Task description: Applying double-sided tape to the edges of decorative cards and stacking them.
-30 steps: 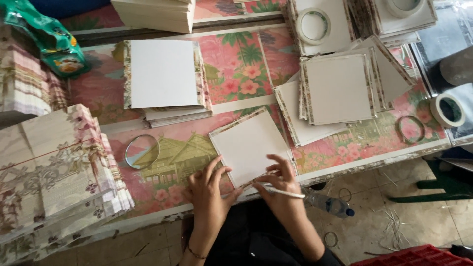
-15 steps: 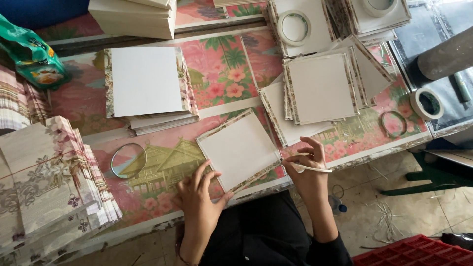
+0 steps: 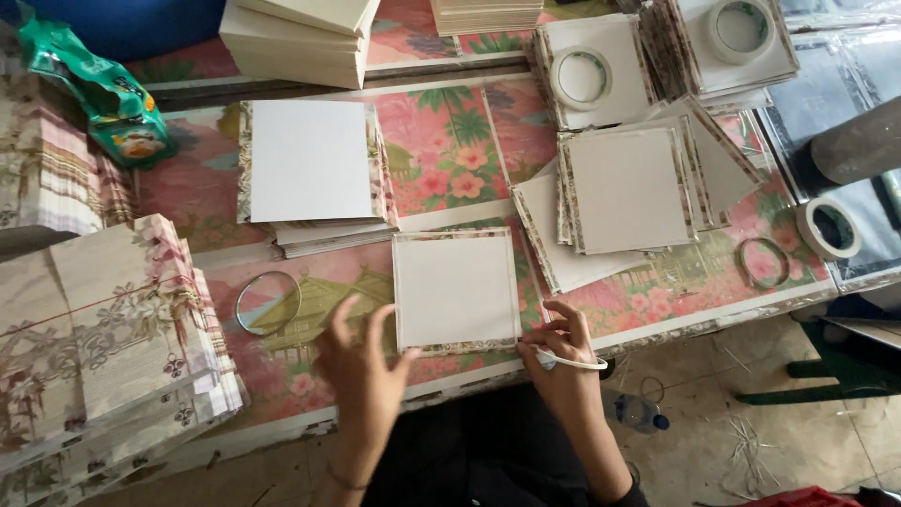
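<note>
Right now the square white board (image 3: 456,289), edged with patterned paper, lies flat on the floral-covered table (image 3: 441,155), directly ahead of me and between my two hands. It's square, so no real long axis; its edges sit nearly parallel to the table's front edge, maybe a hair rotated.

My right hand (image 3: 563,349) is at the board's near right corner, fingertips (image 3: 531,338) pinching or pressing that corner, touching it. A thin white strip (image 3: 574,361) runs under that hand, loosely held against the palm side, I think.

My left hand (image 3: 361,355) is open, fingers spread, just left of the board's near left corner; whether a fingertip touches the edge I can't tell, slight blur. Right hand is the one clearly in contact, so nearer.

A clear tape ring (image 3: 268,302) lies left of my left hand. A stack of finished boards (image 3: 627,188) sits beyond and right of the board, another stack (image 3: 310,164) beyond and left, both apart from it.
</note>
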